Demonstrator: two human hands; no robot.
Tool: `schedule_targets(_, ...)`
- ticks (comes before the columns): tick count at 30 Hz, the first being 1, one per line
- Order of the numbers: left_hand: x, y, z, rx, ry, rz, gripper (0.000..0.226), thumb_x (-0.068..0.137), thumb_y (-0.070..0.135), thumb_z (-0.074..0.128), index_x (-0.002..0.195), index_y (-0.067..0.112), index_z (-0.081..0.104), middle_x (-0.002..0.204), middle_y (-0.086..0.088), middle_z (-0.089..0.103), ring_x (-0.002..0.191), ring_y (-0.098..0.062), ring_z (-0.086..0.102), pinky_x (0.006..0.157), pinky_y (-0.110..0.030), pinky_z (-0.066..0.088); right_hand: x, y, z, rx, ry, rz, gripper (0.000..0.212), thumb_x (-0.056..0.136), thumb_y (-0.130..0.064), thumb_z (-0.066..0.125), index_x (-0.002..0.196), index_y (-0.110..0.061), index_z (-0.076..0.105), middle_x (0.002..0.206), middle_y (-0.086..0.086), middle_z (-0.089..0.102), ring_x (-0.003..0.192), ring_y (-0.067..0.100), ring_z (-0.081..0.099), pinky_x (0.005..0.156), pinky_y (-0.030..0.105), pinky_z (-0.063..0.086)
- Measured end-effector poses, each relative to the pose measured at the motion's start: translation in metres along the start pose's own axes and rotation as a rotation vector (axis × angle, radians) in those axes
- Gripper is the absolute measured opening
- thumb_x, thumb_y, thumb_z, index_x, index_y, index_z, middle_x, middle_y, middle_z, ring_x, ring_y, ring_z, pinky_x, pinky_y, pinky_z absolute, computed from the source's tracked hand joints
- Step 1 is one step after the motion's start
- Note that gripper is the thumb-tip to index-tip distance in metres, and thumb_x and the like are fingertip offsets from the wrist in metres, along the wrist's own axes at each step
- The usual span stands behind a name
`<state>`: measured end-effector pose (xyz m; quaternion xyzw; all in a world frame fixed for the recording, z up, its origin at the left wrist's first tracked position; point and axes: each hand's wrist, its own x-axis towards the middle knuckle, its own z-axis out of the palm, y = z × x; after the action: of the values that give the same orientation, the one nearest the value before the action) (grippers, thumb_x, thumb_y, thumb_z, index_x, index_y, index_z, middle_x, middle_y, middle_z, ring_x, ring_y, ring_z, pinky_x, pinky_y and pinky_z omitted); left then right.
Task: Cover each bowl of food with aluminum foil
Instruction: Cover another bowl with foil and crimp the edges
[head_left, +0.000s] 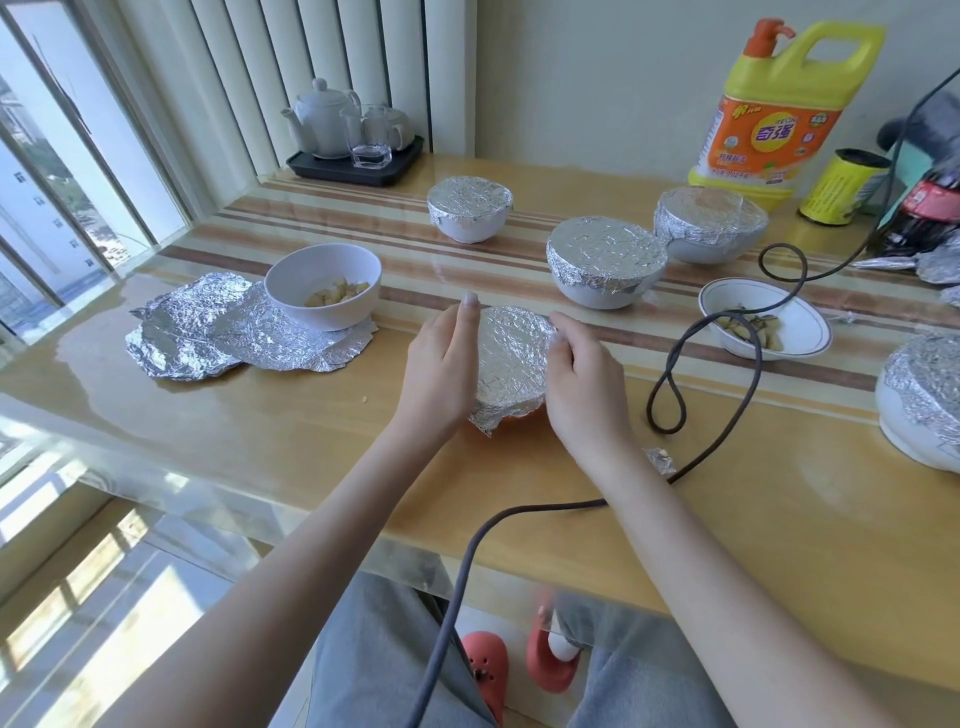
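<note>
A small orange bowl under crinkled foil (511, 358) stands at the table's middle. My left hand (441, 369) presses the foil against its left side with fingers wrapped round the rim. My right hand (582, 374) grips the right side, fingers curled over the foil edge. An uncovered white bowl (324, 291) with food pieces rests on loose foil sheets (208, 327) at the left. Another uncovered bowl (779, 322) with food sits at the right. Several foil-covered bowls stand around: the back bowl (470, 213), the middle bowl (605, 260), the far right bowl (709, 223), the near right bowl (922, 400).
A dark cable (727, 364) loops across the table on the right and drops over its front edge. A tea set on a black tray (353, 166) stands at the back. A yellow detergent jug (774, 109), a yellow can (841, 187) and a foil scrap (660, 460) are at the right.
</note>
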<state>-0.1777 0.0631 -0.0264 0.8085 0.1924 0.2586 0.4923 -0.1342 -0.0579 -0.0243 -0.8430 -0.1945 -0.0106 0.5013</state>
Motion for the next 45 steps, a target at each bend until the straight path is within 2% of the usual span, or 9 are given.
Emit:
schedule_targets(8,0.000,0.000,0.003,0.071,0.042,0.016,0.058,0.107,0.036,0.021,0.101,-0.003,0.064,0.098,-0.018,0.065,0.097,-0.028,0.053,0.076,-0.029,0.030,0.002,0.002,0.005,0.004,0.074,0.078,0.032,0.104,-0.019,0.032,0.094,-0.015,0.062,0.079,-0.002,0.058,0.072,0.012,0.046,0.062,0.026,0.026)
schedule_targets(12,-0.002,0.001,0.003,0.052,0.051,0.025,0.056,0.108,0.034,0.021,0.101,-0.002,0.064,0.100,-0.020,0.065,0.099,-0.030,0.054,0.078,-0.031,0.032,-0.002,-0.001,0.005,0.048,0.069,0.125,0.043,0.105,-0.028,0.029,0.064,-0.018,0.034,0.059,-0.002,0.041,0.056,0.009,0.039,0.053,0.018,0.029)
schedule_targets(16,-0.001,0.001,0.003,0.050,0.043,0.014,0.057,0.108,0.034,0.020,0.103,-0.002,0.063,0.101,-0.020,0.064,0.099,-0.031,0.054,0.080,-0.031,0.032,-0.005,-0.002,0.005,0.217,-0.036,0.244,0.047,0.104,-0.044,0.023,0.101,-0.014,0.060,0.084,-0.010,0.056,0.084,0.012,0.052,0.076,0.027,0.034)
schedule_targets(21,-0.001,0.002,0.002,0.041,0.036,0.003,0.058,0.107,0.036,0.019,0.103,-0.001,0.064,0.103,-0.021,0.064,0.101,-0.031,0.054,0.086,-0.035,0.036,-0.003,-0.003,0.003,0.199,-0.087,0.215,0.063,0.103,-0.045,0.017,0.140,-0.001,0.044,0.149,0.010,0.041,0.142,0.024,0.029,0.117,0.036,0.020)
schedule_targets(26,0.006,-0.003,-0.012,0.041,-0.109,-0.061,0.065,0.103,0.054,0.016,0.127,0.010,0.058,0.125,-0.002,0.061,0.119,-0.020,0.052,0.103,-0.035,0.035,0.005,-0.001,-0.012,0.223,-0.140,0.253,0.062,0.100,-0.053,0.011,0.150,-0.020,0.031,0.158,-0.001,0.024,0.147,0.014,0.015,0.120,0.036,0.011)
schedule_targets(29,0.024,-0.011,-0.030,-0.152,-0.141,-0.091,0.078,0.092,0.071,0.021,0.146,0.019,0.043,0.150,0.005,0.043,0.140,-0.007,0.036,0.119,-0.035,0.022,0.014,-0.007,-0.019,0.090,0.032,0.059,0.051,0.105,-0.040,0.023,0.135,-0.010,0.050,0.136,0.007,0.053,0.130,0.021,0.044,0.097,0.023,0.031)
schedule_targets(34,0.037,-0.006,-0.018,-0.191,-0.270,-0.050,0.057,0.108,0.038,0.016,0.125,0.009,0.062,0.120,0.002,0.065,0.112,0.000,0.059,0.105,-0.020,0.040,0.042,-0.011,0.001,-0.011,-0.104,-0.017,0.037,0.105,-0.027,0.033,0.119,-0.007,0.061,0.104,0.005,0.063,0.100,0.018,0.056,0.075,0.023,0.035)
schedule_targets(39,0.038,-0.008,-0.010,-0.155,-0.251,-0.134,0.060,0.107,0.041,0.019,0.095,0.021,0.075,0.094,0.006,0.074,0.089,-0.002,0.067,0.076,-0.015,0.048,0.046,0.000,0.012,0.032,-0.120,0.074,0.042,0.103,-0.023,0.038,0.063,-0.012,0.040,0.053,-0.001,0.035,0.051,0.014,0.031,0.047,0.026,0.021)
schedule_targets(45,0.039,-0.009,-0.008,-0.152,-0.208,-0.181,0.058,0.106,0.043,0.022,0.084,0.027,0.073,0.098,-0.001,0.074,0.097,-0.014,0.067,0.090,-0.032,0.050,0.047,-0.001,0.014,-0.037,-0.088,0.071,0.046,0.103,-0.025,0.038,0.060,-0.015,0.029,0.053,0.000,0.031,0.050,0.014,0.028,0.046,0.028,0.017)
